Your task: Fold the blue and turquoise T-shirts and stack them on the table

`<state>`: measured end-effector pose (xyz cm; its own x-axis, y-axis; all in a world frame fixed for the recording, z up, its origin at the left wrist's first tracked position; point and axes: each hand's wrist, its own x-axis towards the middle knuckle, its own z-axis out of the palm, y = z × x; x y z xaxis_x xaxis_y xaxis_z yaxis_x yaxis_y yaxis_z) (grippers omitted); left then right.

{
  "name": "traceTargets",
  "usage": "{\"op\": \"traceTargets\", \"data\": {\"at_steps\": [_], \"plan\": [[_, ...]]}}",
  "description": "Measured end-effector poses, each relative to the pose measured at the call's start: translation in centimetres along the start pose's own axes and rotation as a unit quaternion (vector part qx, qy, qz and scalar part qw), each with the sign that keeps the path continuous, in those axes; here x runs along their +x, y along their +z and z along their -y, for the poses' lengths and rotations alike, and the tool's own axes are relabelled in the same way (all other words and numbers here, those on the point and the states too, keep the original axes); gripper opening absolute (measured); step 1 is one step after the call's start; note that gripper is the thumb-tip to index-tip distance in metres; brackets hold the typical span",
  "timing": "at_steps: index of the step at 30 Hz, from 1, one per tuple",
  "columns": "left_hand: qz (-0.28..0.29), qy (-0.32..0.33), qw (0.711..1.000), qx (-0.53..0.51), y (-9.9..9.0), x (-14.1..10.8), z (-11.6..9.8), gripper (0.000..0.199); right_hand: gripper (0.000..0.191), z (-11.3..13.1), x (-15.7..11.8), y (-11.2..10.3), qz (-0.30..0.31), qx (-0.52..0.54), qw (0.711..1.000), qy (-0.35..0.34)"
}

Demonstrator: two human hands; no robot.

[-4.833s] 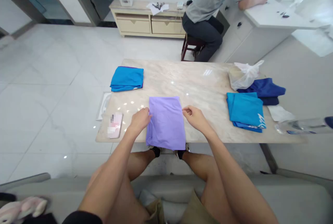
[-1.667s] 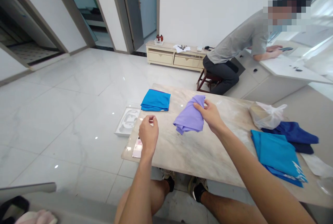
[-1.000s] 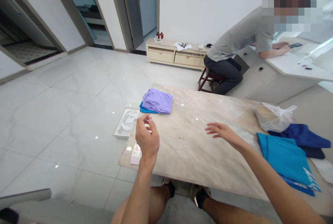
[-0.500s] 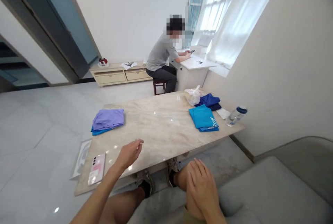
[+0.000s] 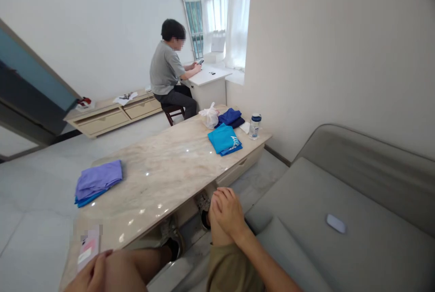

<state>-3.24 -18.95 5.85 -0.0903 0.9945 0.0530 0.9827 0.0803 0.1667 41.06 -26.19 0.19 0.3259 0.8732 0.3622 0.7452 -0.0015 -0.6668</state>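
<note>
My left hand (image 5: 89, 275) lies at the bottom left against my left knee, beside a pink and white phone (image 5: 89, 247) on the marble-topped table (image 5: 163, 160). Its fingers are partly seen and look bent, and what they might hold is unclear. On my right knee rests my right hand (image 5: 228, 210), fingers spread over it and holding nothing. Folded purple cloth (image 5: 99, 178) sits on blue cloth at the table's left end. Bright blue folded cloth (image 5: 222, 138) with white lettering lies toward the right end.
Behind the bright blue cloth are a plastic bag (image 5: 210, 116), dark blue cloth (image 5: 230, 117) and a bottle (image 5: 255, 126). A person (image 5: 166, 68) sits at a white desk (image 5: 207, 75). A grey sofa (image 5: 306, 192) on the right holds a small white object (image 5: 336, 223).
The view has turned right, showing more of the sofa. My left hand has come back from over the table to my left knee. My right hand stays on my right knee.
</note>
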Motion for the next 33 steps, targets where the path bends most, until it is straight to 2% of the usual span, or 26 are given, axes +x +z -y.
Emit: {"op": "traceTargets", "data": {"at_steps": [2, 4, 6, 8, 11, 15, 21, 24, 28, 33], "plan": [[0.013, -0.053, 0.999, -0.007, -0.1, -0.6, -1.7, 0.064, 0.033, 0.0, -0.4, -0.3, -0.002, 0.007, 1.0, -0.006], [0.046, -0.067, 0.997, 0.002, -0.6, -0.8, -4.5, 0.069, 0.037, 0.0, -0.9, -0.5, 0.004, 0.002, 1.0, -0.02], [0.066, -0.035, 0.997, -0.001, -1.3, -0.9, -7.3, 0.07, 0.041, 0.0, -1.4, -0.5, 0.014, -0.005, 0.999, -0.037], [0.071, 0.027, 0.997, -0.033, -1.7, -1.4, -9.4, 0.066, 0.044, -0.2, -1.9, -0.5, 0.019, -0.005, 0.999, -0.051], [0.046, 0.088, 0.993, -0.066, -1.8, -2.7, -10.8, 0.058, 0.045, -0.5, -2.6, -0.3, 0.009, 0.014, 0.998, -0.063], [-0.027, 0.09, 0.994, -0.059, -1.0, -4.1, -10.5, 0.055, 0.047, -0.9, -2.9, -0.3, -0.002, 0.038, 0.997, -0.066], [-0.015, 0.013, 0.994, -0.104, -0.1, -3.4, -7.0, 0.054, 0.044, -1.4, -2.5, -0.2, -0.004, 0.043, 0.998, -0.055], [-0.027, 0.014, 0.986, -0.166, 0.3, -3.1, -5.9, 0.048, 0.042, -1.9, -2.1, 0.0, -0.009, 0.039, 0.997, -0.059], [-0.033, 0.019, 0.979, -0.202, 0.6, -3.0, -6.7, 0.045, 0.037, -2.4, -1.6, 0.2, -0.006, 0.029, 0.997, -0.067], [-0.07, 0.058, 0.979, -0.182, 1.8, -3.4, -8.5, 0.044, 0.039, -2.0, -1.9, 1.0, 0.002, 0.017, 0.995, -0.1]]}}
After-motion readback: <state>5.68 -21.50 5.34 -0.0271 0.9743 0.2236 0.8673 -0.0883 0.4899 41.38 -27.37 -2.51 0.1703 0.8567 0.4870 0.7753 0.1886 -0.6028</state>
